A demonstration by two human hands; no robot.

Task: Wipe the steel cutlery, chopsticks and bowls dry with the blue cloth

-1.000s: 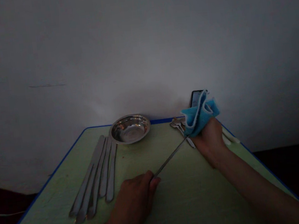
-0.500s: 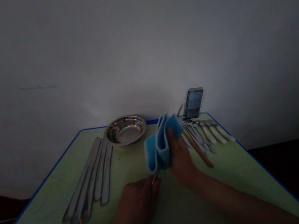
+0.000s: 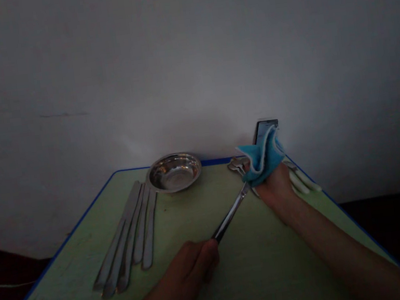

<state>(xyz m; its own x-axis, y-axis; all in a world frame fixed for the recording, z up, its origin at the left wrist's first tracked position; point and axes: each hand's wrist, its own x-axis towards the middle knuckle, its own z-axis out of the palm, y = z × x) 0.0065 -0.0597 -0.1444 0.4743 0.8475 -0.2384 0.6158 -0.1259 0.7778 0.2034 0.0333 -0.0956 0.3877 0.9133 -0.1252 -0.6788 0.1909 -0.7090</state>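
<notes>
My left hand [image 3: 196, 267] is closed round the near end of a shiny metal table knife [image 3: 231, 213], which slants up and away to the right. At its far end, my right hand [image 3: 275, 187] grips a folded blue cloth [image 3: 265, 159] with pale edges. The cloth wraps the knife's far part, so that end is hidden. Behind and below the right hand lies cutlery with metal heads [image 3: 236, 164], partly covered by the cloth and hand.
Several metal knives [image 3: 125, 242] lie side by side on the left of the green table [image 3: 194, 219]. A steel bowl [image 3: 173, 172] stands at the back edge by the wall. White-handled cutlery [image 3: 308, 180] lies at the right edge; a phone [image 3: 265, 130] stands upright behind the cloth.
My right hand and the cloth have slid away from my left hand, up and to the right along the knife, baring its near length. The left hand keeps its hold.
</notes>
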